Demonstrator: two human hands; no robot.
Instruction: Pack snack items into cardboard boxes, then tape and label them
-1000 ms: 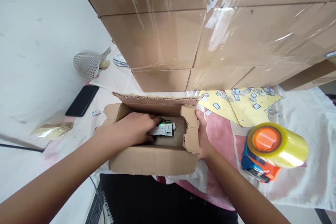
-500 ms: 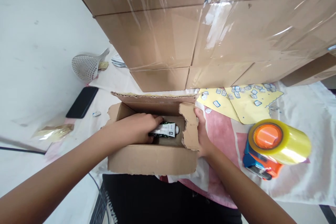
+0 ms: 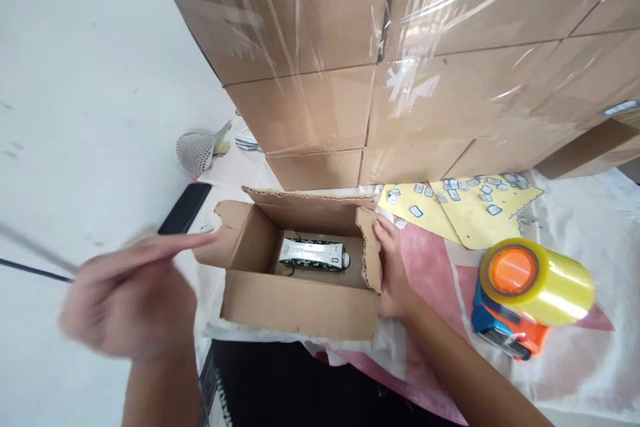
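An open cardboard box (image 3: 300,307) with torn flaps stands in front of me. Flat on its bottom lies a white pack (image 3: 313,253) with a dark green patterned edge and a small cap at its right end. My right hand (image 3: 393,267) grips the box's right side, fingers up by the torn flap. Out to the left of the box, my left hand (image 3: 135,300) is blurred by motion; its index finger stretches toward the left flap and nothing shows in its grasp.
Large taped cartons (image 3: 310,107) rise behind the box. A yellow tape roll (image 3: 540,280) rests on an orange-blue dispenser (image 3: 515,333) at right. Yellow sheets (image 3: 465,213) with small labels lie behind it. A black phone (image 3: 185,209) and a perforated scoop (image 3: 195,152) are at left.
My left hand has let go of the pack, come out of the box and swung left. The pack now lies fully in sight. My right hand stays on the box.
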